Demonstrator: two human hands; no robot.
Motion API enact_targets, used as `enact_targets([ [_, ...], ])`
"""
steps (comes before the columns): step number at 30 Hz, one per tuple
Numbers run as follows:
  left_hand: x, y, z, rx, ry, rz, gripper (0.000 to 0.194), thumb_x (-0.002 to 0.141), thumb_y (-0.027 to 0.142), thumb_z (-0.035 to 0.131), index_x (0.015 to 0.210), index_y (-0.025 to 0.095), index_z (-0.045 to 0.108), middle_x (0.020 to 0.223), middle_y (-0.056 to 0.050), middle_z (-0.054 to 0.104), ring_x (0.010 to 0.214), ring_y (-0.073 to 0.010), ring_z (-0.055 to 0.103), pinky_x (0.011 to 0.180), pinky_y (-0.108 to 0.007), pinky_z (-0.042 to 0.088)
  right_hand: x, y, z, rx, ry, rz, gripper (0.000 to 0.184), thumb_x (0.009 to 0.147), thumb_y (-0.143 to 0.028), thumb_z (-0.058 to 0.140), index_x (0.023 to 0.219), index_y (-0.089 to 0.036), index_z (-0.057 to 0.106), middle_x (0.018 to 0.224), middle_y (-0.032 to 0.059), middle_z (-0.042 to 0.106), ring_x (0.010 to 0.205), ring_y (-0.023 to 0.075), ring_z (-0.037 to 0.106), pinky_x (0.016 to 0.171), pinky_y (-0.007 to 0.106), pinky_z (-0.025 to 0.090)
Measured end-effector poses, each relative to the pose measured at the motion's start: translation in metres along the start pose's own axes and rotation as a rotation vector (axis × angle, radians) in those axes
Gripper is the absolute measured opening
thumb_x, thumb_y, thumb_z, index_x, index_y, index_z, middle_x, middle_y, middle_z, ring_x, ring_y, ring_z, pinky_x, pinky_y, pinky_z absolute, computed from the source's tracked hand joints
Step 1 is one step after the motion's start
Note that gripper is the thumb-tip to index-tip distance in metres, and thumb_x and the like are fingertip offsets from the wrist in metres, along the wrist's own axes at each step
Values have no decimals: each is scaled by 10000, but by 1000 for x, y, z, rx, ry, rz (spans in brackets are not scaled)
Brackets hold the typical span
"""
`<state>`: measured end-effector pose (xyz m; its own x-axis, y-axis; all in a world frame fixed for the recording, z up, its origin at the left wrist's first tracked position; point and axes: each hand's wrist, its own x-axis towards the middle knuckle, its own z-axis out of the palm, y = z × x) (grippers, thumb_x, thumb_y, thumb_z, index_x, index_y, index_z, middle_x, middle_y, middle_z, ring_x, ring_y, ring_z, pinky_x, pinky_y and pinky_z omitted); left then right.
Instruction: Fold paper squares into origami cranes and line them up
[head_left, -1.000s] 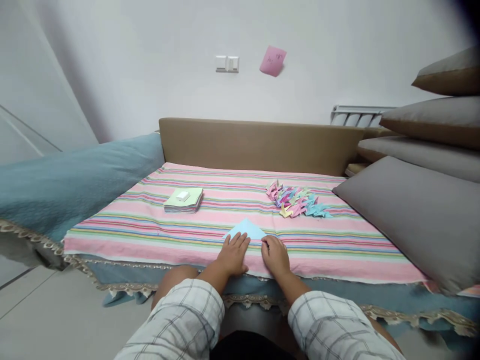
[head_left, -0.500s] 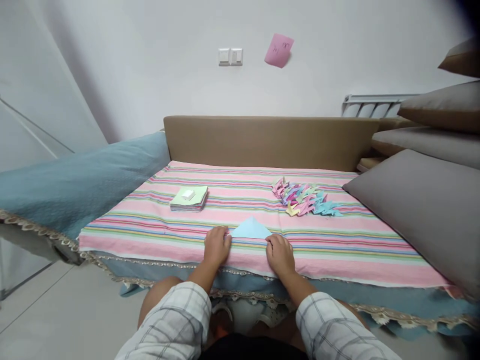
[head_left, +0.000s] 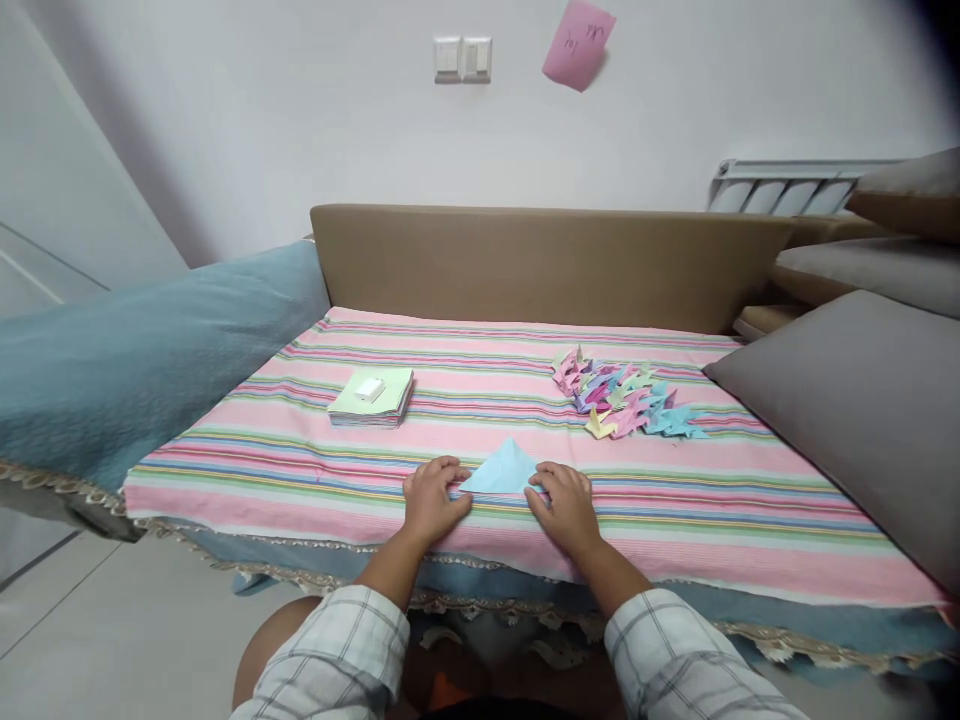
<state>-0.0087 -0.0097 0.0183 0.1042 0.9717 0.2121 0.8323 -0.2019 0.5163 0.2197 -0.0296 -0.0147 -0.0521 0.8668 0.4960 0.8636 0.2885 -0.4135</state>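
Note:
A light-blue sheet of origami paper (head_left: 504, 468), folded into a triangle, lies on the striped cloth with its point facing away from me. At its left corner, my left hand (head_left: 436, 500) rests with thumb and fingers apart, the fingertips by the paper's edge. On the other side, the curled fingers and thumb of my right hand (head_left: 564, 505) close around the right corner, partly hiding it.
A stack of coloured paper (head_left: 371, 405) with a small white object (head_left: 370, 389) on top lies left. Folded paper cranes (head_left: 630, 400) are heaped to the right. Grey cushions (head_left: 862, 400) stand at the right edge, and a brown backrest (head_left: 525, 262) runs behind.
The view has shifted downward and closer. My left thumb has spread away from its fingers, and my right fingers have moved onto the triangle's right corner. The paper stays folded.

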Motion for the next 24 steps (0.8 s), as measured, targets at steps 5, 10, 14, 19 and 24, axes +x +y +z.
enact_targets([
  [5,-1,-1,2,-18,8,-14,214,661,304,663,874,300,667,1224,26,585,1099,-244,511,953,-456,324,-5,2,4,6,19,10,170,835,-336,512,837,-220,635,1024,49,629,968,195,526,884,345,322],
  [10,2,1,4,5,-8,-55,87,680,298,652,760,267,660,1245,32,578,1101,-238,509,942,-439,327,-9,3,2,-39,15,-110,189,869,-261,470,913,-237,652,1111,40,636,1066,201,510,938,366,299],
  [14,2,5,4,36,-14,-55,94,702,356,640,717,266,666,1240,42,583,1099,-236,504,935,-430,326,-12,2,1,-63,-85,-321,287,882,-207,454,1109,-287,611,1233,11,601,1180,203,460,1020,400,229],
  [19,2,9,7,59,42,-67,294,824,443,515,656,270,683,1191,53,614,1070,-217,521,932,-427,328,-11,0,0,-87,-174,-364,314,898,-256,439,1174,-274,588,1263,15,583,1155,213,477,1026,406,235],
  [24,3,10,11,82,81,-62,251,796,415,563,634,268,684,1174,49,626,1052,-214,532,924,-422,332,-10,0,0,-98,-213,-345,334,902,-275,427,1196,-241,581,1278,31,569,1153,220,468,981,381,297],
])
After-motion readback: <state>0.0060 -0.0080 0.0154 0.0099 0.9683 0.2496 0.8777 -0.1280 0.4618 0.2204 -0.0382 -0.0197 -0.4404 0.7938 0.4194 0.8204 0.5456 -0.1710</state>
